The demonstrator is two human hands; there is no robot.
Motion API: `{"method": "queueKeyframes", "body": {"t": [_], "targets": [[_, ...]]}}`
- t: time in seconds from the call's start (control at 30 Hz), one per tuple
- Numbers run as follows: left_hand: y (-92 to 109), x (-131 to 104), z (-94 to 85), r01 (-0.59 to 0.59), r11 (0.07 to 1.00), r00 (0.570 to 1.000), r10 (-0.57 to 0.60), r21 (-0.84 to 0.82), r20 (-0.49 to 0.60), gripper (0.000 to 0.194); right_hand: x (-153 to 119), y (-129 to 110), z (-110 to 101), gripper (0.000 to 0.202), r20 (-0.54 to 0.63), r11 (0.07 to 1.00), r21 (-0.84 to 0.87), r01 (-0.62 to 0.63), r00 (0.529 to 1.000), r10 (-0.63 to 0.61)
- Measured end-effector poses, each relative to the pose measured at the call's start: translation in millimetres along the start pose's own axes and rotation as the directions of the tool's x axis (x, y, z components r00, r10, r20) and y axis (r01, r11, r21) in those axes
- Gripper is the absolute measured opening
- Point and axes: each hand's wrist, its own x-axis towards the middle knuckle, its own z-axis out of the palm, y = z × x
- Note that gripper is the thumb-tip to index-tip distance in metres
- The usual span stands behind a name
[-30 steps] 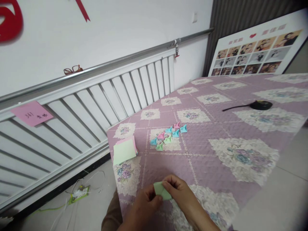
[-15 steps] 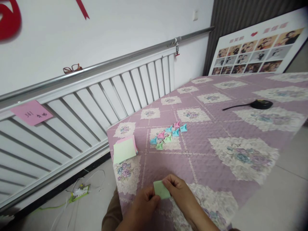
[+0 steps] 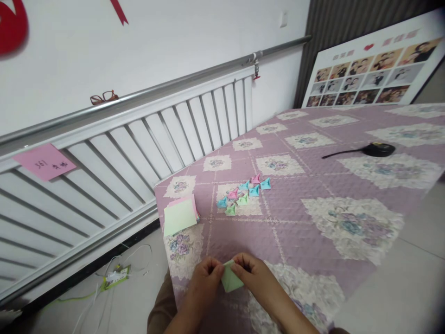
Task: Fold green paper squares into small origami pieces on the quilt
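Note:
A small folded green paper (image 3: 231,279) is held between both hands above the near part of the tablecloth. My left hand (image 3: 207,280) pinches its left corner between thumb and fingers. On the other side, my right hand (image 3: 251,273) grips the upper right edge, thumb on top. Beyond the hands, several small folded shapes lie grouped on the cloth: blue (image 3: 254,190), pink (image 3: 232,193) and green (image 3: 231,210). A stack of square sheets, pale green on top (image 3: 180,218), sits at the table's left edge.
The purple floral tablecloth (image 3: 288,232) covers the table. A black object with a strap (image 3: 378,149) lies at the right. Left are a white radiator (image 3: 132,153), a pink note (image 3: 45,162) and glasses (image 3: 104,97). A power strip (image 3: 116,277) rests on the floor.
My left hand has shifted up to the paper's upper left corner. The green paper has turned and now shows a pointed lower edge with crease lines.

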Motion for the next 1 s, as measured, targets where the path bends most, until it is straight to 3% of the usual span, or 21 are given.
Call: {"method": "queueKeyframes", "body": {"t": [0.33,0.43,0.6,0.83,1.0], "targets": [[0.8,1.2,3.2,0.01,0.984,0.999,-0.016,-0.179,-0.032,0.025,-2.4,-3.8,-2.0,0.023,-0.109,0.991,-0.136,0.012,0.994,-0.027],[-0.7,1.4,4.6,0.026,0.976,0.997,-0.011,-0.214,0.071,0.028,-0.5,-2.3,-3.9,0.024,-0.13,0.991,-0.131,0.022,0.991,-0.039],[-5.1,-3.3,6.6,0.061,0.99,0.968,-0.029,-0.125,0.249,0.026,1.1,-0.6,-5.4,0.023,-0.149,0.996,-0.086,0.034,0.988,-0.046],[-14.4,-2.2,5.5,0.094,0.994,0.987,-0.086,-0.054,0.14,0.025,-0.5,3.8,-6.0,0.022,-0.04,0.999,-0.021,-0.028,0.999,0.027],[-10.5,-3.4,7.0,0.085,0.994,0.99,-0.075,-0.075,0.12,0.023,-1.2,1.7,-4.8,0.025,-0.108,0.996,-0.09,0.019,0.994,-0.029]]}}
